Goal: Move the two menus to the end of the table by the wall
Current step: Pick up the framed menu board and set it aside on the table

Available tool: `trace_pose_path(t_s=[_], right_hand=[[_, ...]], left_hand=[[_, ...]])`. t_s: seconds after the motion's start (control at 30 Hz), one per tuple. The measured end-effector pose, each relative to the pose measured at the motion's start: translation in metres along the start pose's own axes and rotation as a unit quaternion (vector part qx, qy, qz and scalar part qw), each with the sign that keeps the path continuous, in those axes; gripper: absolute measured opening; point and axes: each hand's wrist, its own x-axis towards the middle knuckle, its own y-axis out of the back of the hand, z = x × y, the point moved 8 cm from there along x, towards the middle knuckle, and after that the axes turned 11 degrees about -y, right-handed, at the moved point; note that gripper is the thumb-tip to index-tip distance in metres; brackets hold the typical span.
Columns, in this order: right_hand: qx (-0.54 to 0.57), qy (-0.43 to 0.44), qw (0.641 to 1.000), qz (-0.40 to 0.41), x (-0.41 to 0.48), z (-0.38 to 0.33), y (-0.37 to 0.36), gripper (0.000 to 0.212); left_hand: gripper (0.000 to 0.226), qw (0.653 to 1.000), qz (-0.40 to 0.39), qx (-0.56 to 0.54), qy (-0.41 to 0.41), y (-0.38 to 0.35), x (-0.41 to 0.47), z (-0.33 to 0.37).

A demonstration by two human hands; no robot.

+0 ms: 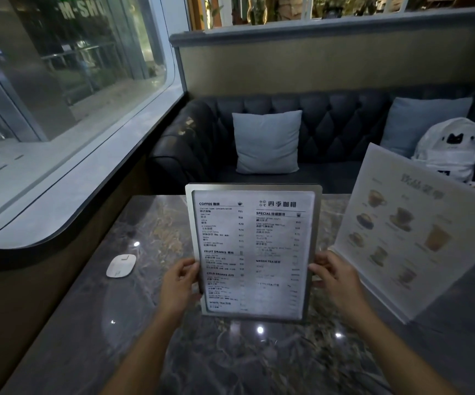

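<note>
A text menu in a grey metal frame (254, 246) is held upright above the middle of the dark marble table (150, 332). My left hand (178, 283) grips its left edge and my right hand (334, 277) grips its right edge, both near the lower half. A second menu, a clear acrylic stand with pictures of drinks (407, 232), stands tilted on the table at the right, apart from both hands.
A small white oval device (121, 266) lies on the table at the left, near the wall under the curved window ledge (68, 195). Behind the table is a dark tufted sofa (341, 124) with two grey cushions and a white bag (448, 149).
</note>
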Motion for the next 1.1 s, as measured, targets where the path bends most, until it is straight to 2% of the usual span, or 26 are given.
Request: trace_pose_path(t_s=[0.3,0.4,0.57,0.87,0.97,1.1], right_hand=[[-0.054,0.025,0.998,0.035,-0.008,0.003,0.005,0.012],[-0.059,0.028,0.996,0.054,-0.015,0.003,0.014,0.012],[-0.065,0.039,0.994,0.077,-0.02,-0.004,0.036,0.012],[-0.104,0.024,0.988,0.115,-0.029,0.006,0.079,0.021],[-0.115,0.0,0.984,0.139,-0.04,0.008,0.095,0.024],[-0.126,-0.025,0.969,0.212,-0.07,0.012,0.121,0.026]], left_hand=[[0.009,0.999,0.018,-0.008,-0.03,0.003,-0.006,0.0],[0.016,0.997,0.048,0.002,-0.053,0.007,-0.009,0.005],[0.015,0.989,0.084,0.029,-0.12,0.004,-0.012,0.033],[0.031,0.957,0.149,0.094,-0.23,-0.017,-0.038,0.074],[0.032,0.946,0.131,0.107,-0.276,-0.037,-0.057,0.088],[0.035,0.922,0.034,0.161,-0.351,-0.078,-0.087,0.111]])
